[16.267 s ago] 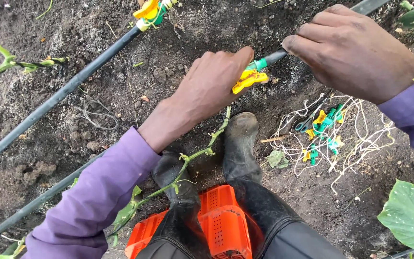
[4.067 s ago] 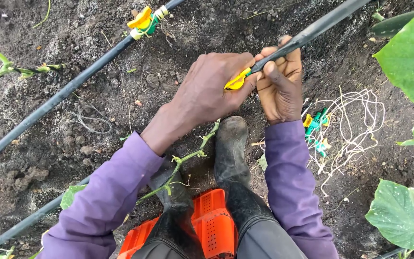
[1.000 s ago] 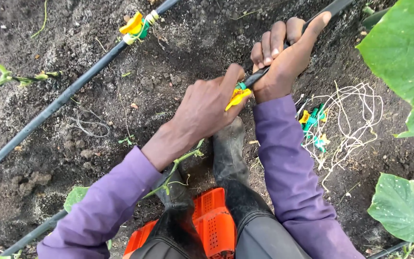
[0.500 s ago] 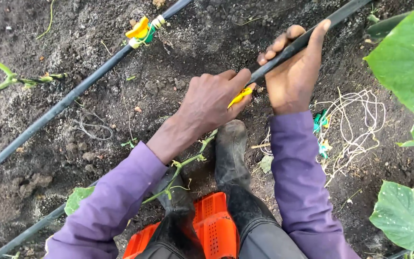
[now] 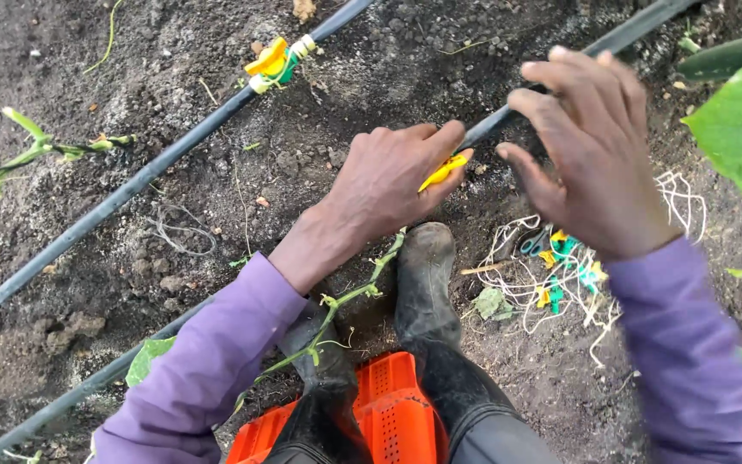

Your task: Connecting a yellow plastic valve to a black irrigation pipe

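Pinching a yellow clip (image 5: pixel 445 170) between thumb and curled fingers, my left hand (image 5: pixel 388 185) pressed it against the black irrigation hose (image 5: pixel 560 70) that ran up toward the top right corner of the soil bed (image 5: pixel 88 283). My right hand (image 5: pixel 594 163) hung just beside it with its fingers (image 5: pixel 536 107) spread and loosely bent, gripping nothing; I could not tell whether they brushed the hose beneath them. Below that hand lay a tangle of white string (image 5: pixel 551 275) with green and yellow clips mixed in. A thin vine stem (image 5: pixel 349 296) ran from under my left wrist down past my dark rubber boot (image 5: pixel 427 283), which rested in front of an orange crate (image 5: pixel 388 417) at the bottom edge. A second black hose (image 5: pixel 130 189) crossed the bed to the left, carrying another yellow and green clip (image 5: pixel 272 62) near the top edge.
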